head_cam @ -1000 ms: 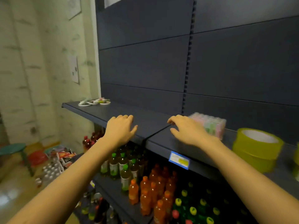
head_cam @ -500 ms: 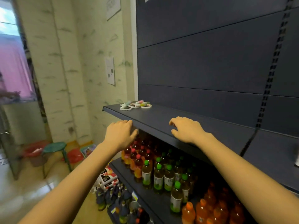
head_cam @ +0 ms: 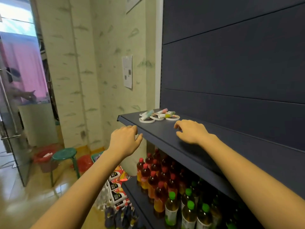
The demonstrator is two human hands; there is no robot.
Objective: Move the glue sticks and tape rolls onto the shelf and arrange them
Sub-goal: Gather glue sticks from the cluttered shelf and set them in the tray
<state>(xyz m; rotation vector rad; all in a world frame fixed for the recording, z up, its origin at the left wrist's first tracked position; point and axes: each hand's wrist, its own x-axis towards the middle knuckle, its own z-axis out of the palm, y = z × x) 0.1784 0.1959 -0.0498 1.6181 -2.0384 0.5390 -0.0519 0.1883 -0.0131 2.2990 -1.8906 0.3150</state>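
Hands slid leftward along shelf [head_cam: 165, 134] | left hand [head_cam: 125, 141] at its front lip, right hand [head_cam: 191, 132] on it, fingers relaxed, empty | glue sticks [head_cam: 162, 113], tape rolls [head_cam: 146, 120] heaped at its far end (jumbled) | likely reaching; next: sort into rows

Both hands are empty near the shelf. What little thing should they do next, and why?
Probably reach the right hand forward to the jumbled heap at the left end of the shelf and pick up one piece. Neither it nor the left hand holds anything. The glue sticks lie crisscross over the tape rolls, unsorted, and the right hand is nearer.
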